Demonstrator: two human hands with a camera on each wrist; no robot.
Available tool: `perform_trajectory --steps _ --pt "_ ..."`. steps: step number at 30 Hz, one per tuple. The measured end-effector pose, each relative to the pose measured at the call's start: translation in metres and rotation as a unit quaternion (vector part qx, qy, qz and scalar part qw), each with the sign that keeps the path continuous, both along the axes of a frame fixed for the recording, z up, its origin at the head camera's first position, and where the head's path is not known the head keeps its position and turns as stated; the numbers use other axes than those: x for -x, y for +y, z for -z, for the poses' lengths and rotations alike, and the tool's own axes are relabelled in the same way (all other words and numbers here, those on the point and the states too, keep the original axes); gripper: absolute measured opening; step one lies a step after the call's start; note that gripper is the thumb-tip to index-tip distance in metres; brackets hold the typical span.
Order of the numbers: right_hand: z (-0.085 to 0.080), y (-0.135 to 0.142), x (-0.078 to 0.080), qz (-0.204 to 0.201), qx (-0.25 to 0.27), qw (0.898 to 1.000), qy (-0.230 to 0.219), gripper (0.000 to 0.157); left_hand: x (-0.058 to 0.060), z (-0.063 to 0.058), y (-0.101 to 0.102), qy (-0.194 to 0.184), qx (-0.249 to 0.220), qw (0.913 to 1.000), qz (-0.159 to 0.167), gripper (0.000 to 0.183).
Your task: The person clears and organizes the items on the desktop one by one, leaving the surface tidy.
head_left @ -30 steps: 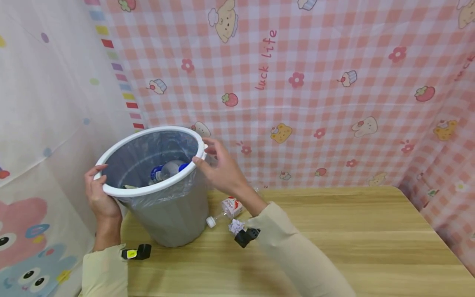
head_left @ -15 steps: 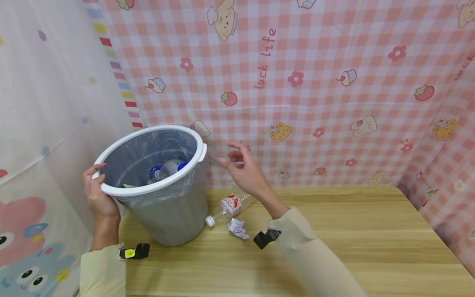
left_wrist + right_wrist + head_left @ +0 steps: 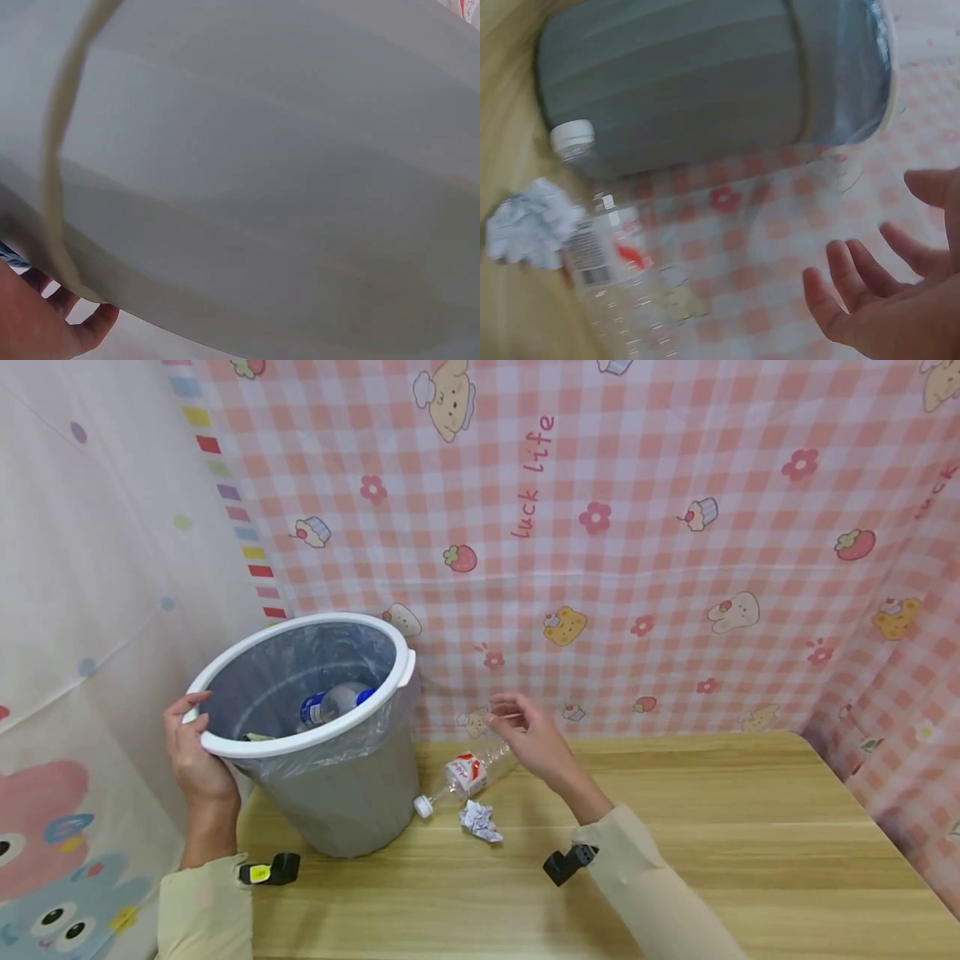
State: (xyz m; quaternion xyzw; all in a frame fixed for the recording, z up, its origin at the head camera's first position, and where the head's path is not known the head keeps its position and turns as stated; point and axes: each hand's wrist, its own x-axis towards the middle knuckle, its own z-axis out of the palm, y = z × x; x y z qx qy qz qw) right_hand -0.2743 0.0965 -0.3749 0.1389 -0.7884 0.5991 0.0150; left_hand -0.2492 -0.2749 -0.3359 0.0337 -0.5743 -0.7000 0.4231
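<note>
A grey trash bin (image 3: 360, 802) with a white rim and a clear liner stands at the left of the table. My left hand (image 3: 202, 768) grips the rim on its left side, fingers curled over the edge. In the left wrist view, those fingers (image 3: 94, 326) show at the bin's edge. My right hand (image 3: 536, 743) hovers over the bottom end of a clear plastic bottle (image 3: 465, 775), holding nothing, its fingers loosely bent and spread in the right wrist view. The bottle lies on its side, white cap toward the bin. A crumpled paper ball (image 3: 480, 822) lies in front of it.
Inside the bin are a bottle with a blue label (image 3: 315, 708) and other items, partly hidden by the rim. The wooden table (image 3: 712, 843) runs to the right. A pink checked cloth (image 3: 637, 568) hangs behind it, and a white patterned cloth hangs at the left.
My right hand has let go of the bin's right rim and moved right and down to above the bottle. My left hand keeps its hold on the rim.
</note>
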Motion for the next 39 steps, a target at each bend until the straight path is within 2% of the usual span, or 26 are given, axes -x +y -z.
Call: perform_trajectory --steps 3,10,20,25,31,39 --pt "0.017 0.003 0.0 -0.01 0.001 1.0 -0.021 0.034 0.0 0.0 0.0 0.007 -0.003 1.0 0.001 0.034" --pt "0.051 0.008 -0.003 -0.001 0.015 0.999 -0.05 0.029 0.001 0.001 0.001 0.002 -0.003 1.0 0.004 0.033" --pt "0.089 0.01 -0.005 -0.002 0.05 0.994 -0.1 0.033 0.005 0.002 -0.001 0.02 -0.02 0.9995 0.017 0.035" --pt "0.104 0.009 -0.007 -0.006 0.055 0.991 -0.119 0.035 0.006 0.002 -0.002 0.029 -0.027 0.999 0.022 0.034" --pt "0.12 0.004 -0.009 -0.035 0.061 0.99 -0.121 0.043 0.007 0.002 -0.002 0.043 -0.04 0.9978 0.03 0.034" --pt "0.132 -0.004 -0.014 -0.048 0.055 0.986 -0.151 0.045 0.006 0.001 0.0 0.044 -0.037 0.9978 0.033 0.033"
